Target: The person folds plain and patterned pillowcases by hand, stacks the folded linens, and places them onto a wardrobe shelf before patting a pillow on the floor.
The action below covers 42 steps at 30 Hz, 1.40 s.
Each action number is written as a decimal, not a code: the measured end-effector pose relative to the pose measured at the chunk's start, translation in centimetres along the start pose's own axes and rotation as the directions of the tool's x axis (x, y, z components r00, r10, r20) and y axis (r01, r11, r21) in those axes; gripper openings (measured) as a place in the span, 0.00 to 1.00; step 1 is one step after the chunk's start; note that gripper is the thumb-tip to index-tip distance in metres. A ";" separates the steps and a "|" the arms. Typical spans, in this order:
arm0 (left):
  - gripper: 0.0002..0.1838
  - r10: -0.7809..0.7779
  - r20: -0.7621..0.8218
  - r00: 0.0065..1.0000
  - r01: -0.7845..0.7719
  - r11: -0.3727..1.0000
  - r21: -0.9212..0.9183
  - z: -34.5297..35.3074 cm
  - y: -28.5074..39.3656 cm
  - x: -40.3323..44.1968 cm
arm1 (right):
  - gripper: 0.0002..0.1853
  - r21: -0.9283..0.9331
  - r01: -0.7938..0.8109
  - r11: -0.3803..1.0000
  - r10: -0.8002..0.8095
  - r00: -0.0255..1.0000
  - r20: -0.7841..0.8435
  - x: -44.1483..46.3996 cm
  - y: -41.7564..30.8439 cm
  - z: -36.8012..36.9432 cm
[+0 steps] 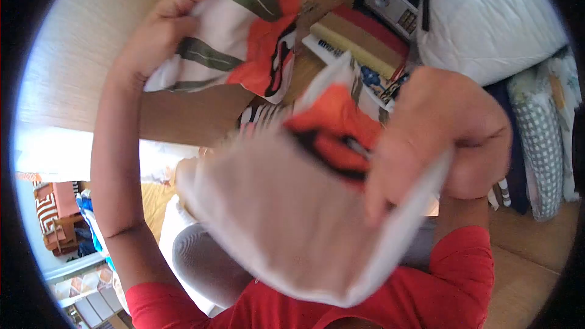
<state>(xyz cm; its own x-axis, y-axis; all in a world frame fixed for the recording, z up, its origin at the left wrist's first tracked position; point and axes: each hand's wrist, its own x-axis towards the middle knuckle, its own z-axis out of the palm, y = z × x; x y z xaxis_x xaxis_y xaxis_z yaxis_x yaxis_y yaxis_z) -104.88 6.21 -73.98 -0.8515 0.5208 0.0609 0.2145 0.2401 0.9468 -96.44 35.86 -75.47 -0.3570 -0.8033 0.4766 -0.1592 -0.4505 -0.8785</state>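
Observation:
My left hand (155, 33) is raised at the upper left, closed on a cushion cover (219, 27) with white, green, orange and black patterning. One of its fingers lies stretched along the cloth. On the right, my right hand (426, 140) grips the edge of a second cushion cover (286, 213), which hangs in front of my body. Its near side is plain pale beige, and an orange and black pattern shows at the top. Motion blurs this cover and the right hand. Whether the two cloths are joined anywhere, I cannot tell.
A small safe (393, 6) with a keypad stands at the back, behind a thick book (362, 39). A large white pillow (487, 18) and a checked folded cloth (539, 146) are at the right. A wooden panel (79, 67) rises at the left.

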 end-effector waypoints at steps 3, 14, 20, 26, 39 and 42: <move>0.40 0.084 0.238 0.968 -0.075 0.996 -0.047 3.0 0.7 2.2 | 0.09 -0.612 -0.307 0.729 0.203 0.950 -0.236 2.0 -2.0 -1.6; 0.41 0.380 0.240 0.893 -0.323 0.914 -0.247 7.9 -0.3 2.3 | 0.14 0.072 -0.168 0.983 0.179 0.811 -0.557 -1.8 1.9 -6.7; 0.25 0.177 0.260 0.949 -0.193 0.980 0.039 4.9 -1.1 0.5 | 0.15 0.047 -0.165 0.985 0.158 0.772 -0.616 -2.6 0.9 -7.3; 0.27 0.423 0.123 0.898 -0.436 0.815 0.382 8.1 -1.5 0.4 | 0.13 -0.021 -0.142 0.990 0.104 0.808 -0.580 -1.0 1.0 -6.1; 0.13 0.055 0.120 0.991 -0.099 0.911 0.401 6.2 -4.8 1.0 | 0.10 -0.180 -0.176 0.968 0.012 0.747 -0.664 -1.2 2.0 -7.0; 0.11 0.147 0.018 0.989 -0.137 0.864 0.485 4.6 -3.0 1.0 | 0.16 -0.290 -0.175 0.941 -0.069 0.740 -0.670 -1.8 0.7 -8.0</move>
<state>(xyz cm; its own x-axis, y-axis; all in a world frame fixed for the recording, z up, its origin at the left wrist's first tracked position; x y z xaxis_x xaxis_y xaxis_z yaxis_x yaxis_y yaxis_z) -104.19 9.80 -78.25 -0.8022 0.5649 0.1934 0.5338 0.5332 0.6564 -103.26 40.13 -77.21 -0.8693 -0.3024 0.3909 -0.3542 -0.1704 -0.9195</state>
